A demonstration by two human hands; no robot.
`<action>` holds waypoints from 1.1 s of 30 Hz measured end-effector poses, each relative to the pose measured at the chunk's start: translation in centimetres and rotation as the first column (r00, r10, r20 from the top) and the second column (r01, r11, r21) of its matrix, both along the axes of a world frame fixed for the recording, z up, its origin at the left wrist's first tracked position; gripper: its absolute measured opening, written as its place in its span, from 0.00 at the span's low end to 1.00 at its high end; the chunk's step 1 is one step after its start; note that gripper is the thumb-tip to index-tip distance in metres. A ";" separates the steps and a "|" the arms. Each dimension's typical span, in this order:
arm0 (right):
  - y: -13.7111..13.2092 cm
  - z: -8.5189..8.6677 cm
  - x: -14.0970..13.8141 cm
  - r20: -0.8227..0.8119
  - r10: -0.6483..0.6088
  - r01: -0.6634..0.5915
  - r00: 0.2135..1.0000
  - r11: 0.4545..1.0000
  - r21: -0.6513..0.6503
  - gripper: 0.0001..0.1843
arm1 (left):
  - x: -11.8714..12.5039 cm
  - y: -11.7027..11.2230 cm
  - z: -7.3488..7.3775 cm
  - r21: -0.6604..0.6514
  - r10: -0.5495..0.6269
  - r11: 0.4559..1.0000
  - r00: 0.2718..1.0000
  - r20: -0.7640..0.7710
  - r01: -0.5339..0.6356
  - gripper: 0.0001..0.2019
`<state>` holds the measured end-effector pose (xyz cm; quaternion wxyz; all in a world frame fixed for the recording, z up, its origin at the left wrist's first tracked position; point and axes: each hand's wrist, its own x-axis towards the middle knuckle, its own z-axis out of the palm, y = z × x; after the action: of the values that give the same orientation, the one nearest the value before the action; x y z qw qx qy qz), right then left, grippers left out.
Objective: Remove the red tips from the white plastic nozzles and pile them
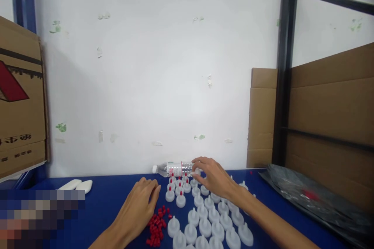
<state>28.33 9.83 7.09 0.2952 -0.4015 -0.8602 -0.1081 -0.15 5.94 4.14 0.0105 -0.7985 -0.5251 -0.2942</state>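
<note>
My right hand (214, 176) reaches to the back of the group, thumb and fingertips curled around a translucent white nozzle cap (197, 172). My left hand (138, 205) hovers at the left, fingers bent and together; what they may hold is hidden. Beside it lies a loose pile of small red tips (156, 227). Several white nozzle caps with red tips (180, 199) stand upright between my hands. Many bare white nozzle caps (205, 225) stand in rough rows in front of and beneath my right forearm, which hides some.
A clear plastic bottle (174, 169) lies on its side against the wall. Two white oval pieces (84, 186) rest at the left on the blue tabletop (108, 194). Grey plastic bags (309, 198) lie right, by a black frame (283, 85). A cardboard box (22, 124) stands left.
</note>
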 end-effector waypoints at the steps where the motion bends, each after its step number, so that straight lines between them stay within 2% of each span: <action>1: -0.2 -0.4 -0.4 0.005 0.032 -0.032 0.999 0.999 -0.025 0.04 | -0.2 0.3 -0.1 0.001 0.008 1.000 1.000 -0.029 -0.008 0.20; 5: -0.7 -1.5 -1.5 0.029 0.122 -0.117 0.992 0.985 -0.123 0.05 | -0.8 1.1 -0.3 0.003 0.050 0.999 0.996 -0.080 -0.050 0.19; 12: -0.3 -2.3 -1.5 0.077 0.156 -0.138 0.985 0.969 -0.203 0.02 | -1.0 1.4 -0.9 -0.025 0.035 0.999 0.994 -0.106 -0.038 0.18; 16: -0.3 -2.5 -1.6 0.083 0.145 -0.127 0.986 0.972 -0.196 0.04 | -1.0 1.4 -1.3 -0.025 0.029 0.999 0.993 -0.117 -0.032 0.17; 21: -0.4 -2.5 -1.6 0.074 0.104 -0.092 0.992 0.985 -0.146 0.13 | -1.1 1.6 -1.5 -0.043 0.019 0.999 0.990 -0.137 -0.025 0.14; 28: -0.4 -2.8 -1.8 0.135 0.179 -0.153 0.975 0.971 -0.183 0.24 | -1.1 1.7 -1.8 -0.071 0.004 0.997 0.986 -0.169 -0.016 0.13; 31: -0.2 -2.7 -1.7 0.089 0.170 -0.151 0.981 0.970 -0.189 0.25 | -1.1 1.6 -1.8 -0.080 0.003 0.997 0.984 -0.176 -0.017 0.13; 33: -0.2 -2.4 -1.6 0.024 0.136 -0.130 0.990 0.975 -0.179 0.19 | -1.1 1.6 -1.8 -0.079 0.008 0.997 0.985 -0.174 -0.022 0.16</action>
<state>26.69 9.63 4.68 0.2493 -0.3657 -0.8965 -0.0184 -1.27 7.57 2.35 0.0262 -0.8168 -0.5398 -0.2017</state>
